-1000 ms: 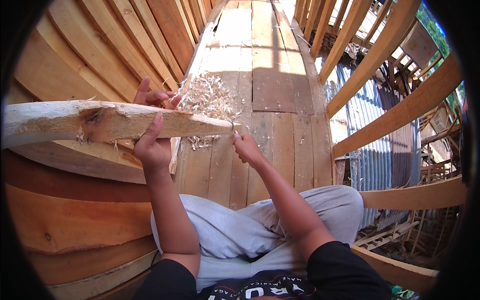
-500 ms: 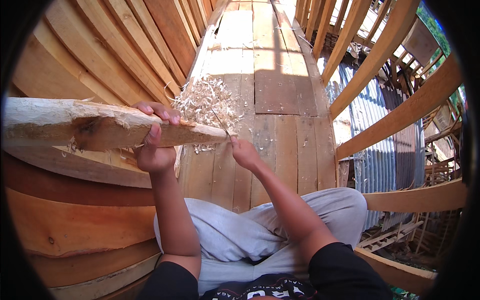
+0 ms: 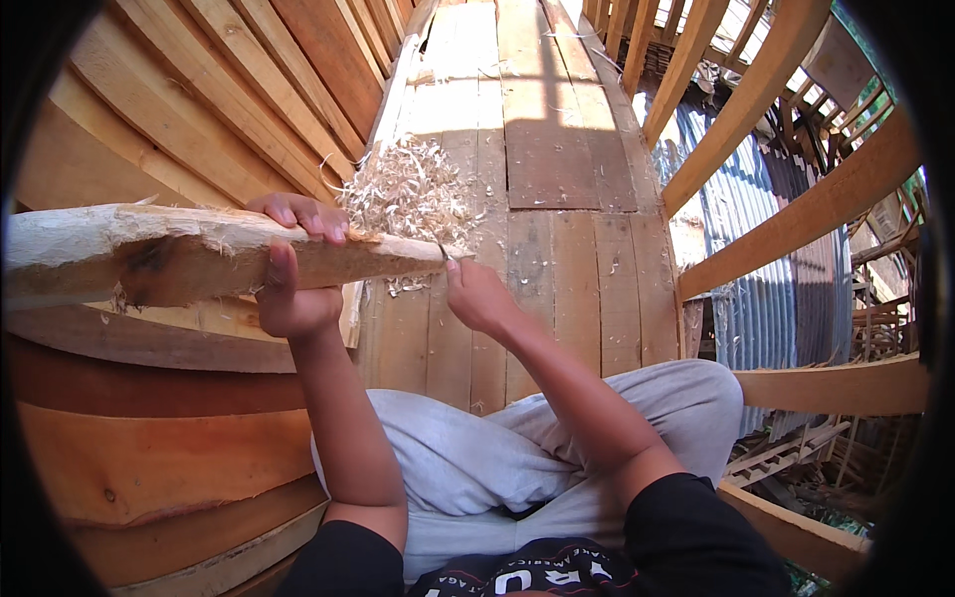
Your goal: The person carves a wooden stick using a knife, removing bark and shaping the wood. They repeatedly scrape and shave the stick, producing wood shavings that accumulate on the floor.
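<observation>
Barely, we see the thin tool (image 3: 445, 253) our right hand (image 3: 479, 296) grips; our left hand (image 3: 296, 310) clamps the pole (image 3: 221, 251), cropped leftward, near shavings (image 3: 413, 194).

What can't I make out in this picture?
In the head view:
Piece of wood: far left end, cut off by the picture's left edge.
Left hand: its middle, hidden behind the wood.
Thin dark tool: its held part, covered by the right hand.
Floor: the patch buried under the shavings.

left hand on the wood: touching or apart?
Touching. Head view: the left hand holds the wood, fingers over its far edge, thumb against its near side.
</observation>
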